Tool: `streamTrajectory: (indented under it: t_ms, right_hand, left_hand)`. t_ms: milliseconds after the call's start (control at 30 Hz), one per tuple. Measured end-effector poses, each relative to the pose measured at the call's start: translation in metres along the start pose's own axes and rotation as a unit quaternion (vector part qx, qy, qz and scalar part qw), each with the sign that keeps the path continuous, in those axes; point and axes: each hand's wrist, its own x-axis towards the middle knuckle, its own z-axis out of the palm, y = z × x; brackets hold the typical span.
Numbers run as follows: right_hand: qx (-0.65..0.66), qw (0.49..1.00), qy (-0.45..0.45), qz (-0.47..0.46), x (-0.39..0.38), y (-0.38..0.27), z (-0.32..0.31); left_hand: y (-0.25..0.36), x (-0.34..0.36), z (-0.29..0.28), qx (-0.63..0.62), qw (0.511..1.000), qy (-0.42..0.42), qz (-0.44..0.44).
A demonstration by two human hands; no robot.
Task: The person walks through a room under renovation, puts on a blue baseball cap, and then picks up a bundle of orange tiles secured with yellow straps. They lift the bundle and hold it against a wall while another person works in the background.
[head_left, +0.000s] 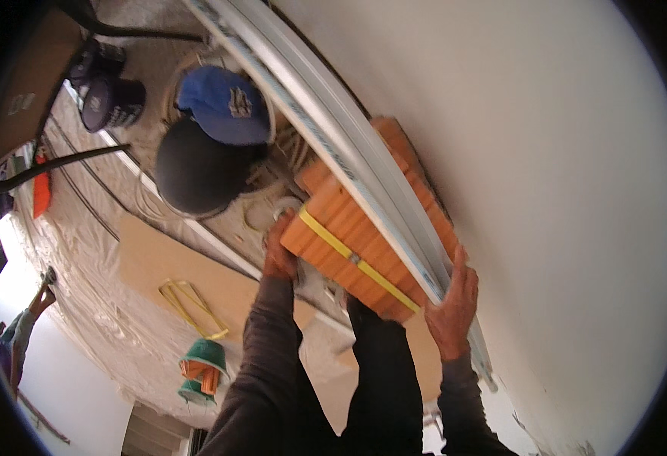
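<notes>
An orange ribbed block or stack (333, 242), bound with a yellow strap (379, 275), sits in front of my legs. My left hand (280, 249) presses round its left corner, fingers partly hidden. Long white and silver profiles (348, 163) slant across the block beside the wall. My right hand (453, 310) is closed round the profiles near their lower end, close to the block's right corner. Whether it also touches the block is hidden.
A black bucket-like object (200, 167) and a blue cap (227, 105) lie beyond the block. Dark tubs (113, 101) stand farther left. Brown board (166, 258) and plastic sheeting (90, 296) cover floor. Green buckets (202, 356) stand left; the wall (569, 228) rises right. Another person (23, 334) is far left.
</notes>
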Motion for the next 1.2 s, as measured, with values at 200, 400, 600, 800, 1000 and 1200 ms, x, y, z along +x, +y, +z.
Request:
streamTrajectory:
  t_ms: [200,400,600,800,1000,1200]
  right_hand:
    - [-0.038,0.999,-0.025,-0.028,0.022,0.026,-0.011]
    - [-0.023,0.999,0.034,-0.027,0.028,0.035,-0.015]
    - [-0.073,0.994,0.080,-0.035,0.033,0.052,-0.012]
    - [-0.032,0.986,0.132,-0.100,0.040,0.057,-0.016]
    - [0.058,0.984,0.068,-0.152,-0.013,0.070,0.019]
    - [0.458,0.843,-0.013,0.282,-0.082,0.091,0.087]
  left_hand:
    - [0.005,-0.004,0.004,0.075,0.997,-0.013,0.033]
    - [0.007,-0.002,-0.004,0.062,0.997,-0.027,0.037]
    - [-0.001,0.002,0.001,0.051,0.998,-0.027,0.029]
    - [0.008,-0.009,0.018,0.039,0.999,-0.003,0.029]
    - [0.009,-0.017,0.027,0.067,0.996,-0.014,0.048]
    - [0.012,0.003,-0.018,0.226,0.953,-0.103,0.172]
